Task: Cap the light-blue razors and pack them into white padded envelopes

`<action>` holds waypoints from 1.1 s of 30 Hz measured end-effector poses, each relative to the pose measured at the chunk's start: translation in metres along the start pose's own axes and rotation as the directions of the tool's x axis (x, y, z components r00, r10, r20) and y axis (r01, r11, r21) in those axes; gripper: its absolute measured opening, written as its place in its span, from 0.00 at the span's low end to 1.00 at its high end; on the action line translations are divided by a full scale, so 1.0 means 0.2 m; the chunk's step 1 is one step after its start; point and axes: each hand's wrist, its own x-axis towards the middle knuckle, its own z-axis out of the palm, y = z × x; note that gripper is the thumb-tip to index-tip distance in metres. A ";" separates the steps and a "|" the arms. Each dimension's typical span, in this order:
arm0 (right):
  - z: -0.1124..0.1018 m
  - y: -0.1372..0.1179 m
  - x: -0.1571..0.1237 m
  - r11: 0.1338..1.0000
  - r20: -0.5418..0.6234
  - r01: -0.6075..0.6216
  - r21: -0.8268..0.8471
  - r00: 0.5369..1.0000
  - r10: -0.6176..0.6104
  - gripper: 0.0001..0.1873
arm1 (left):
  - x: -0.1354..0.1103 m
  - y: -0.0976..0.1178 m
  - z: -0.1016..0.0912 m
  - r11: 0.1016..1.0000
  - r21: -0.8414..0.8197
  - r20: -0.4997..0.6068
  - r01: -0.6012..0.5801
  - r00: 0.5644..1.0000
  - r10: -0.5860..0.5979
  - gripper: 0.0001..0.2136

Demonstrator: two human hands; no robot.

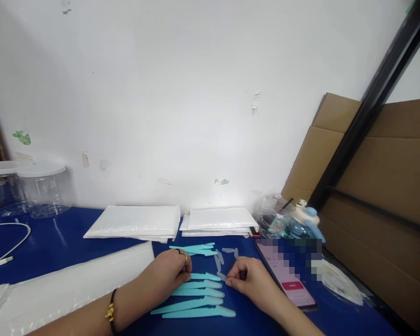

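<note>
My left hand [171, 273], closed, pinches a turquoise eyebrow razor [205, 276] by its handle, the blade end pointing right. At that end, my right hand [249, 280] has its fingertips closed on a small translucent blade cap [222, 276]. Whether the cap sits on the blade or just beside it, I cannot tell. Several more turquoise eyebrow razors [196, 312] lie in a row below, heads to the right. Beyond my left hand is another small group of razors [196, 249]. Loose translucent caps [218, 261] are scattered between that group and my right hand.
White padded envelopes [133, 221] lie along the wall, with another envelope [77, 284] under my left forearm. A phone [290, 280] rests right of my right hand. Lidded clear jars [44, 191] and a white cable [7, 259] are at left; cardboard [385, 196] stands at right.
</note>
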 end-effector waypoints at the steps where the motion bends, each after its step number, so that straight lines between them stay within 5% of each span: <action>1: 0.00 0.00 0.00 1.000 0.008 0.002 0.003 1.000 -0.002 0.04 | 0.00 0.00 0.00 1.000 -0.007 0.004 -0.001 1.000 0.001 0.04; 12: -0.01 0.00 0.00 0.997 0.001 0.044 -0.063 0.999 -0.044 0.03 | 0.00 0.02 -0.03 1.000 -0.011 0.041 0.013 0.999 -0.013 0.04; 33: -0.01 -0.01 -0.01 0.997 0.000 0.051 -0.064 0.999 -0.051 0.03 | -0.01 -0.02 -0.02 0.989 -0.067 0.059 -0.131 0.989 0.135 0.05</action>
